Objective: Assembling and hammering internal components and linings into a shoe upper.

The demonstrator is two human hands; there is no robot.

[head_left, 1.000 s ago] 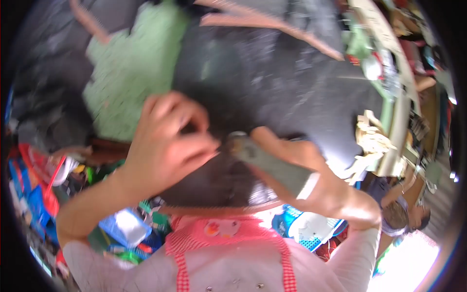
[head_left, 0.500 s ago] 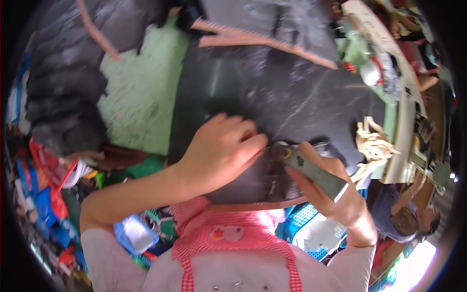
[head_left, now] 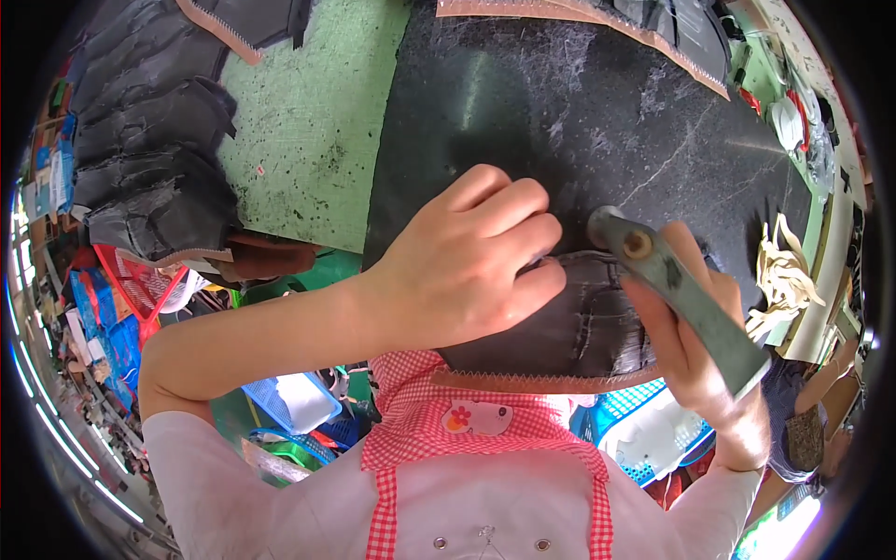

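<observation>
A dark leather-like piece [head_left: 551, 336] with a brown zigzag-cut border lies close to my apron, on a black work slab [head_left: 485, 131]. My left hand [head_left: 476, 252] is closed at this piece's far edge, fingers curled, thumb and index finger pressed together. The fingertips are partly hidden; they seem to pinch the edge. In my right hand [head_left: 695, 327] is a hammer with a grey metal head [head_left: 686, 289], held by the handle just beneath the head. The end of its wooden handle shows in the head's eye. The hammer's round face hovers right of my left fingers, apparently above the slab.
Stacked dark pieces [head_left: 149, 168] lie at the left on a pale green board [head_left: 308, 140]. Another brown-edged piece [head_left: 686, 42] rests at the far right. Cream strips [head_left: 784, 271] sit at the slab's right edge. Blue baskets [head_left: 644, 429] stand below, near my lap.
The hammer has come up off the piece's far edge and looks larger. My left hand stays curled at that edge. The whole view has shifted a little.
</observation>
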